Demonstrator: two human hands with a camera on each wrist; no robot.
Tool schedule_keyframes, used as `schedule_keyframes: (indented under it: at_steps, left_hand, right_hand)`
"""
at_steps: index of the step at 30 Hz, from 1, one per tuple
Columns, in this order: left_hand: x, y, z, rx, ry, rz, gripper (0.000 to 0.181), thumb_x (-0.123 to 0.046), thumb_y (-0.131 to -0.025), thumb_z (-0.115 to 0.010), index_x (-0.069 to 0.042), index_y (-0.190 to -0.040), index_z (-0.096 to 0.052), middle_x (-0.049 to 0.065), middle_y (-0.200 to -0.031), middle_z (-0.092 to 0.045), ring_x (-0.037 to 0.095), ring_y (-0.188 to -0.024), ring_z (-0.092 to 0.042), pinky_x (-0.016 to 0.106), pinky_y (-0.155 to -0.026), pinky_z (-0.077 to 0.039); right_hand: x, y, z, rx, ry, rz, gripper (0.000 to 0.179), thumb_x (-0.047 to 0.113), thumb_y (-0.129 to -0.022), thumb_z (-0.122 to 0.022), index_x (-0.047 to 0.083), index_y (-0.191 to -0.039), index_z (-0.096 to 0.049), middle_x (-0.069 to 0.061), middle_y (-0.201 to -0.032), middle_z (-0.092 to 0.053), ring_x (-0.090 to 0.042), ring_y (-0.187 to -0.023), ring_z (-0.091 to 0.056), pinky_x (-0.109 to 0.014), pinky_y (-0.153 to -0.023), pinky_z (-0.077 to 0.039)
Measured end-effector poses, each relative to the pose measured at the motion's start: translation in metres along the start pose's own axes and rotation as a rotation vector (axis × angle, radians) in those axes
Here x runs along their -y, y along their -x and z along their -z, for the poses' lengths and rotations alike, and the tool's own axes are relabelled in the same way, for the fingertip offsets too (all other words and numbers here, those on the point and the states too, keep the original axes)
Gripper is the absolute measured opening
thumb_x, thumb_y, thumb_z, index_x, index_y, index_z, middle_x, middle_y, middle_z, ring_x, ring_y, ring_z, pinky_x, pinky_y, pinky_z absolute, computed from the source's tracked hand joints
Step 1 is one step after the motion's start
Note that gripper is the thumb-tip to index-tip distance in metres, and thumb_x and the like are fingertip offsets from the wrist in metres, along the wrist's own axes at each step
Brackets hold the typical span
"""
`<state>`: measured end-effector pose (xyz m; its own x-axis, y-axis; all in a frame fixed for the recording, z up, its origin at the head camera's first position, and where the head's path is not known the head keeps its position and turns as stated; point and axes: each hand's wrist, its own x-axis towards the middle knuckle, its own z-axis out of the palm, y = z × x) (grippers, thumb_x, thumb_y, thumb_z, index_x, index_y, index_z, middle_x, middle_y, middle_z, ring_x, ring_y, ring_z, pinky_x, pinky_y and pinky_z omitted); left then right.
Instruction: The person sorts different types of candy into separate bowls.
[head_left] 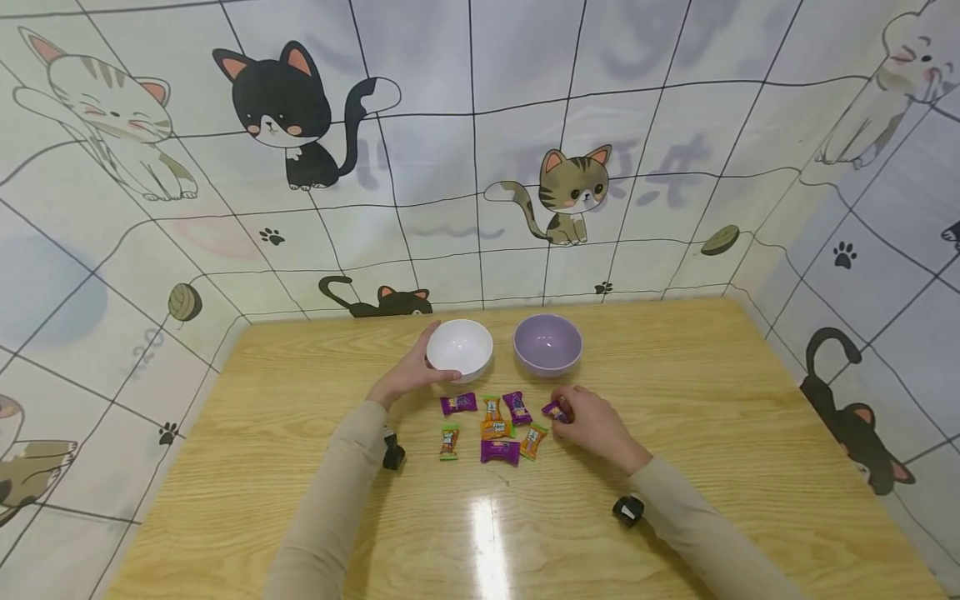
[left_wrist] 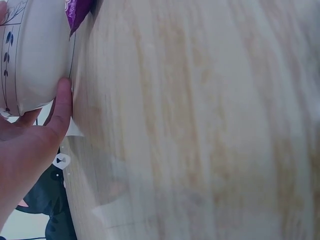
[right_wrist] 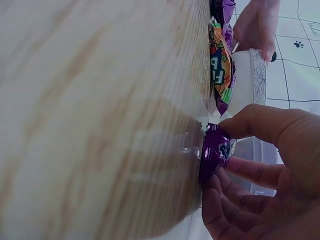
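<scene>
A white bowl (head_left: 461, 348) stands at the back of the table, and my left hand (head_left: 411, 372) holds its left side, thumb at the front. In the left wrist view, the thumb and fingers lie against the patterned outer wall of the bowl (left_wrist: 42, 60). My right hand (head_left: 600, 427) pinches a purple-wrapped candy (right_wrist: 216, 152) between thumb and fingers, at or just above the table, right of the other candies. Around it lie purple candies (head_left: 500, 451) and orange candies with green ends (head_left: 532, 441). The right fingers partly cover the pinched candy.
A purple bowl (head_left: 547, 344) stands to the right of the white one, with a narrow gap between them. The wooden table (head_left: 300, 358) meets a cat-patterned covering (head_left: 435, 242) at the back and sides. Black wrist cameras (head_left: 628, 510) hang below both sleeves.
</scene>
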<state>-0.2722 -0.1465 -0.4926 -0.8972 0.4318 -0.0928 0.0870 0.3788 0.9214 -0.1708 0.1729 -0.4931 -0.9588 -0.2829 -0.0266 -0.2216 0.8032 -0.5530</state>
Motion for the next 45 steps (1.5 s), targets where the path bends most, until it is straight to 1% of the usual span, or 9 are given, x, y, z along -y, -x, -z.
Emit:
schedule_keyframes:
  at_steps: [2,3,11,15,24,27,34,38,45]
  left_hand:
    - [0.001,-0.001,0.0,0.002,0.006,0.007,0.109,-0.011,-0.079,-0.08,-0.007,-0.155,-0.002,0.022,-0.154,-0.018,0.04,-0.135,-0.032,0.051,-0.11,-0.023]
    - [0.006,-0.002,0.0,-0.004,0.002,0.003,0.109,-0.013,-0.079,-0.08,-0.008,-0.155,-0.002,0.021,-0.154,-0.019,0.04,-0.134,-0.033,0.051,-0.11,-0.024]
    - [0.006,-0.003,0.001,0.008,0.012,0.02,0.109,-0.014,-0.079,-0.08,-0.011,-0.155,-0.001,0.021,-0.154,-0.017,0.04,-0.134,-0.033,0.05,-0.109,-0.026]
    - [0.007,-0.003,0.001,0.017,0.033,0.026,0.109,-0.015,-0.08,-0.079,-0.013,-0.155,-0.001,0.022,-0.154,-0.016,0.041,-0.133,-0.034,0.052,-0.108,-0.029]
    - [0.005,-0.002,0.001,0.021,0.031,0.031,0.108,-0.012,-0.081,-0.078,-0.015,-0.156,0.001,0.022,-0.154,-0.015,0.041,-0.135,-0.031,0.052,-0.109,-0.026]
    - [0.001,-0.001,0.002,0.035,0.04,0.037,0.109,-0.012,-0.081,-0.078,-0.013,-0.155,0.002,0.024,-0.154,-0.014,0.043,-0.136,-0.028,0.053,-0.11,-0.024]
    - [-0.027,0.012,0.006,0.061,0.019,0.042,0.106,-0.009,-0.081,-0.077,-0.003,-0.154,0.001,0.029,-0.153,-0.015,0.044,-0.136,-0.028,0.053,-0.11,-0.023]
    - [-0.031,0.015,0.006,0.059,0.02,0.037,0.104,-0.009,-0.082,-0.076,-0.002,-0.154,0.0,0.029,-0.152,-0.016,0.044,-0.136,-0.028,0.052,-0.11,-0.024]
    - [-0.03,0.015,0.006,0.061,0.009,0.039,0.106,-0.011,-0.082,-0.077,-0.004,-0.154,0.0,0.027,-0.154,-0.013,0.042,-0.137,-0.026,0.051,-0.111,-0.022]
  right_hand:
    - [0.0,0.0,-0.001,0.001,-0.002,0.002,0.032,0.012,-0.077,-0.072,0.007,-0.107,-0.063,-0.001,-0.08,-0.05,-0.016,-0.07,-0.045,-0.03,-0.059,-0.038]
    - [0.0,-0.001,-0.001,0.0,-0.001,0.004,0.033,0.012,-0.076,-0.072,0.007,-0.108,-0.063,0.0,-0.081,-0.05,-0.016,-0.071,-0.045,-0.031,-0.059,-0.039]
    - [0.008,-0.003,0.002,-0.01,-0.014,0.035,0.041,0.007,-0.074,-0.072,0.002,-0.114,-0.063,-0.001,-0.086,-0.056,-0.016,-0.075,-0.051,-0.034,-0.067,-0.046]
    - [0.012,-0.005,0.003,-0.008,-0.021,0.038,0.044,0.005,-0.074,-0.073,0.001,-0.116,-0.063,0.0,-0.085,-0.058,-0.016,-0.075,-0.052,-0.033,-0.067,-0.046]
    - [0.023,-0.009,0.002,-0.038,-0.019,0.076,0.04,0.011,-0.076,-0.078,0.005,-0.113,-0.065,0.001,-0.084,-0.057,-0.013,-0.071,-0.052,-0.031,-0.064,-0.046]
    - [0.026,-0.01,0.002,-0.054,-0.015,0.092,0.038,0.013,-0.076,-0.078,0.006,-0.112,-0.066,0.002,-0.084,-0.056,-0.012,-0.071,-0.051,-0.03,-0.063,-0.046]
    - [0.037,-0.013,0.004,-0.078,-0.027,0.117,0.036,0.009,-0.075,-0.074,0.006,-0.11,-0.067,0.003,-0.084,-0.058,-0.013,-0.074,-0.053,-0.032,-0.066,-0.047]
    - [0.045,-0.017,0.006,-0.074,-0.053,0.131,0.037,0.008,-0.075,-0.071,0.005,-0.112,-0.067,0.003,-0.084,-0.06,-0.015,-0.075,-0.055,-0.032,-0.066,-0.047]
    - [0.055,-0.026,0.009,-0.069,-0.113,0.149,0.038,0.007,-0.078,-0.071,0.003,-0.115,-0.066,0.002,-0.087,-0.065,-0.017,-0.08,-0.061,-0.03,-0.065,-0.05]
